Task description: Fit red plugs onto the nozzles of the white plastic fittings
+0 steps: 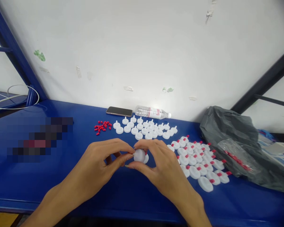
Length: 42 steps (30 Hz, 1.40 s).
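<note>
Both hands meet over the middle of the table around a small white round bottle with a narrow nozzle (139, 155). My right hand (162, 164) grips its round body between thumb and fingers. At its left side, my left hand (106, 162) pinches the nozzle end; whether a red cap is in that pinch is hidden. Partly covered behind it lies another white bottle (146, 158), with a bit of red showing. Loose red caps (101, 126) form a small pile beyond my left hand. Uncapped white bottles (139, 135) lie ahead, and red-capped bottles (194, 171) are grouped right of my right hand.
A phone (119, 111) and a clear plastic bottle (151, 112) lie along the wall (142, 47). On the right, a dark plastic bag (227, 126) carries a clear bag with red pieces (239, 159). The table (85, 201) is blue, with frame posts at both sides.
</note>
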{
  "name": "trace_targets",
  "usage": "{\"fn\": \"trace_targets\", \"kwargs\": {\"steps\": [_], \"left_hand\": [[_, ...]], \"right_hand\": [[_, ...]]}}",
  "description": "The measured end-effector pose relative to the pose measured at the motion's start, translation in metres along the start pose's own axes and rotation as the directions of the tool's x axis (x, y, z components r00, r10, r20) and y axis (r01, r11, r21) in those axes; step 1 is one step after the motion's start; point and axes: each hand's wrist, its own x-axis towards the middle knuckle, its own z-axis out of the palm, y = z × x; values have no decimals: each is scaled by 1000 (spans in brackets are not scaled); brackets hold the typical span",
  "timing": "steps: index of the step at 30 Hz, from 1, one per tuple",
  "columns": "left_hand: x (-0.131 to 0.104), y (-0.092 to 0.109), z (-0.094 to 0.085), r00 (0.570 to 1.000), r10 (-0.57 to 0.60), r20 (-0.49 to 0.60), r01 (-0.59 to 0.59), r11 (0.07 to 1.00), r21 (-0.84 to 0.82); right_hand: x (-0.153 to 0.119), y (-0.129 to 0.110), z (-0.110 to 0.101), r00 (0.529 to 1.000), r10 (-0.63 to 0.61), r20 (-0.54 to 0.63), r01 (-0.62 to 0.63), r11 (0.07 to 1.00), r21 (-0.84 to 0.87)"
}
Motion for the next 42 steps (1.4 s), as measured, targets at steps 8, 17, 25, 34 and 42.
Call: {"fn": "trace_targets", "kwargs": {"steps": [8, 17, 25, 34, 42], "left_hand": [[3, -6, 0, 989, -137, 53, 136, 991, 14], [-2, -4, -5, 982, -44, 186, 7, 981, 196], [-9, -4, -4, 962, -105, 253, 88, 993, 78], [-10, -3, -2, 977, -19, 214, -9, 992, 128], [-13, -2, 2, 988, 31, 152, -55, 987, 152]], "right_hand": [[-2, 3, 4, 990, -82, -114, 80, 997, -17], [-3, 5, -2, 982, -182, -47, 184, 982, 33], [-4, 2, 4, 969, -219, -111, 230, 969, 92], [-9, 2, 4, 991, -131, -39, 135, 984, 116], [-9, -3, 1, 998, -3, 60, -10, 977, 214]]}}
